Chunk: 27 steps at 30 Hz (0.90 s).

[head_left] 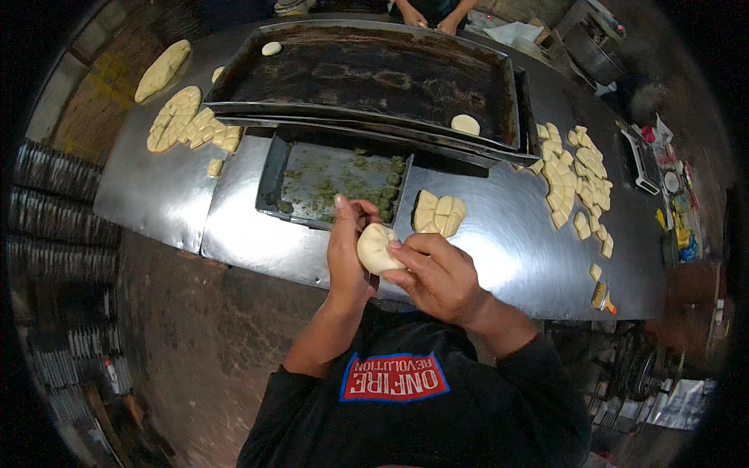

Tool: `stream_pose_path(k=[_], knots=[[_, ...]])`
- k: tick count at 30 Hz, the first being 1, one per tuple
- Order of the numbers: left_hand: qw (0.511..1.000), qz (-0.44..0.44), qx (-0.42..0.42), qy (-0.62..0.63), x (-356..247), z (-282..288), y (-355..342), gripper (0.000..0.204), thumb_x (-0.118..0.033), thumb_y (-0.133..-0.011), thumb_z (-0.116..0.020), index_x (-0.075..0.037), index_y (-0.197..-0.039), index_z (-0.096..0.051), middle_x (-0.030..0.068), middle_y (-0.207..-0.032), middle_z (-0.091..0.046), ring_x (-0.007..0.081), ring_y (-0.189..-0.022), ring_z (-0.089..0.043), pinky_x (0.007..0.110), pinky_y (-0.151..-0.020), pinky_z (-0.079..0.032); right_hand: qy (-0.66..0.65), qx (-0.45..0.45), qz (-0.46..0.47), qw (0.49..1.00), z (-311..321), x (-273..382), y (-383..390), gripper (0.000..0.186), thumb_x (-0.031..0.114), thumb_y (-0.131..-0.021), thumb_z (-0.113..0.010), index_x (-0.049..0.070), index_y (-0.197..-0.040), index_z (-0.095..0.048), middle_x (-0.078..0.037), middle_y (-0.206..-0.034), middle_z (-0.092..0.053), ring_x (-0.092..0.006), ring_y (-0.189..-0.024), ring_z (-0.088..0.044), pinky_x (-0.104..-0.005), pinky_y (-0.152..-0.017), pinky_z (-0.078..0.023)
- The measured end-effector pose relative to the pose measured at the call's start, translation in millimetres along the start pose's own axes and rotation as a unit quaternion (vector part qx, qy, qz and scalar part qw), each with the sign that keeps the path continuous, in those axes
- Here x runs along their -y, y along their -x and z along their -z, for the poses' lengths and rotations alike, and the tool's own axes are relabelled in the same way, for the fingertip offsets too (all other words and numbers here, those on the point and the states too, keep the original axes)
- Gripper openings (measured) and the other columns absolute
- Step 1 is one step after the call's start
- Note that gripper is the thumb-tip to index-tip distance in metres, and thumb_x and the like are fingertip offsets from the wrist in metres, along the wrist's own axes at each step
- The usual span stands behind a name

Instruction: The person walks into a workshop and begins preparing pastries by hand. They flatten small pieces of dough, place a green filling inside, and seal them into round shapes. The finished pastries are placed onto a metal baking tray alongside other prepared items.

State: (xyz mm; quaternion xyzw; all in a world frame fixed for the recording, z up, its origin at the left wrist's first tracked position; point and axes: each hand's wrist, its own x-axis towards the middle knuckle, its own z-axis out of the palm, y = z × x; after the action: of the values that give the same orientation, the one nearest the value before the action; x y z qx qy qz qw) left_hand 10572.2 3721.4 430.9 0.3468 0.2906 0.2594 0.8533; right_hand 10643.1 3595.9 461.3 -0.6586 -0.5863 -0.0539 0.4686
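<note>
Left hand [349, 251]: cupped around the side of a pale dough ball, thumb raised and fingers curled behind it.
Right hand [442, 277]: pinched the gathered folds on the same ball between thumb and fingers, so both hands gripped it.
Dough ball [378, 248]: was held up near the close edge of the counter, in front of the dark shirt [484, 405] and just on the near side of the filling tray.
Filling tray [273, 160]: carried loose green filling [316, 183] scattered over its floor, with rounded green lumps [394, 179] lined up along its right side.
Baking tray [374, 82]: was large, dark and worn; one small dough round [271, 48] lay at its far left, a larger dough disc [465, 125] at its near right.
Counter [164, 195]: was shiny metal, bearing a cut dough slab [439, 213] beside the filling tray, scored dough [175, 118] and a long dough piece [162, 72] at left, many cut pieces [558, 175] at right, and a brush [599, 296] near the right end.
Far side: another person's hands [425, 19] showed beyond the baking tray.
Room: had a brown, stained floor [211, 335], with dark ridged stacks [55, 187] along the left.
</note>
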Motion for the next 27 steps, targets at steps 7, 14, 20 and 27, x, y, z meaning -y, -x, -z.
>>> stream_pose_path(k=[7, 14, 20, 27], knots=[[0.961, 0.251, 0.073, 0.091, 43.5, -10.7, -5.1, 0.059, -0.062, -0.094, -0.041, -0.006, -0.098, -0.059, 0.0091, -0.080, -0.064, 0.0163, -0.063, -0.064, 0.027, -0.052, -0.054, -0.181, 0.146, -0.200, 0.952, 41.8, -30.7, -6.6, 0.030, 0.015, -0.078, -0.077, 0.000, -0.100, -0.064, -0.011, -0.096, -0.061, -0.0172, -0.083, -0.063, -0.0295, -0.072, -0.054], [0.897, 0.423, 0.045, 0.120, 102.7, -1.8, -27.2, 0.049, -0.059, -0.095, -0.042, -0.014, -0.103, -0.058, 0.0008, -0.077, -0.063, 0.0104, -0.053, -0.060, 0.017, -0.036, -0.043, 0.054, 0.112, -0.123, 0.985, 35.7, -30.0, 21.8, 0.024, 0.002, -0.081, -0.069, -0.002, -0.105, -0.064, -0.016, -0.100, -0.058, -0.0300, -0.085, -0.064, -0.0353, -0.074, -0.052], [0.917, 0.353, 0.118, -0.143, 156.4, 10.1, -28.6, 0.048, -0.051, -0.097, -0.045, -0.007, -0.115, -0.054, 0.0074, -0.098, -0.063, 0.0190, -0.078, -0.063, 0.033, -0.062, -0.058, 0.069, 0.062, -0.250, 0.964, 38.6, -71.4, 82.9, 0.013, 0.003, -0.082, -0.067, -0.003, -0.094, -0.066, -0.015, -0.089, -0.062, -0.0295, -0.078, -0.065, -0.0351, -0.069, -0.052], [0.766, -0.134, 0.066, -0.625, 202.4, 72.0, -48.1, 0.041, -0.021, -0.089, -0.065, 0.005, -0.117, -0.049, 0.0217, -0.111, -0.054, 0.0376, -0.104, -0.052, 0.047, -0.093, -0.041, 0.175, 0.250, -0.368, 0.878, 14.5, -175.0, 224.9, 0.013, 0.013, -0.085, -0.059, 0.006, -0.083, -0.071, -0.015, -0.109, -0.063, -0.0298, -0.098, -0.059, -0.0434, -0.087, -0.048]])
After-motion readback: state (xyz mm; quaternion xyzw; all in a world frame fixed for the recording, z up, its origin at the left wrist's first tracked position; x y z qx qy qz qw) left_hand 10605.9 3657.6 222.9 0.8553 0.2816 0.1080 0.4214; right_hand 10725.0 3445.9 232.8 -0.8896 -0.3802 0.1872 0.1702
